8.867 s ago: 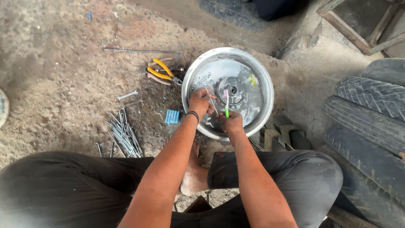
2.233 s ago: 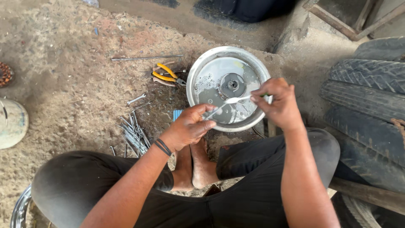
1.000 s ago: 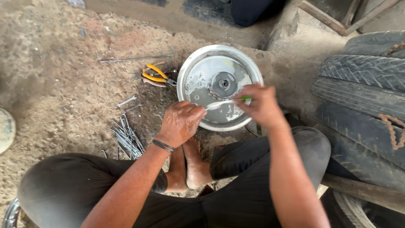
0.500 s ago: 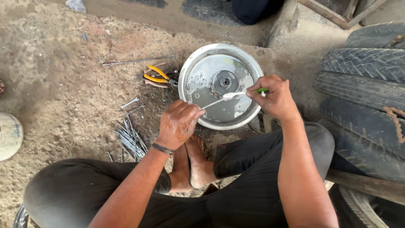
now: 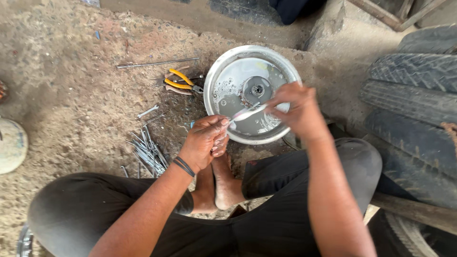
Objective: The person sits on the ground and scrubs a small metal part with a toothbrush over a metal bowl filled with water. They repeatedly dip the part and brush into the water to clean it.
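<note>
A round silver metal hub plate (image 5: 223, 78) lies flat on the dirt in front of me, with a dark centre boss (image 5: 257, 89). My left hand (image 5: 204, 142) is closed at the plate's near rim, pinching one end of a thin silver rod (image 5: 247, 113). My right hand (image 5: 296, 112) is closed around the rod's other end, over the plate's right side. The rod slants between both hands above the plate. My bare feet (image 5: 220, 183) rest just below the plate.
Yellow-handled pliers (image 5: 181, 82) lie left of the plate, a long thin rod (image 5: 157, 62) beyond them. A bundle of metal spokes (image 5: 148, 151) and a small wrench (image 5: 147, 111) lie at the left. Stacked tyres (image 5: 419, 104) stand at the right. A pale disc (image 5: 12, 145) sits at far left.
Both hands keep hold of the rod. The view has shifted slightly and my right hand has moved a little left over the plate.
</note>
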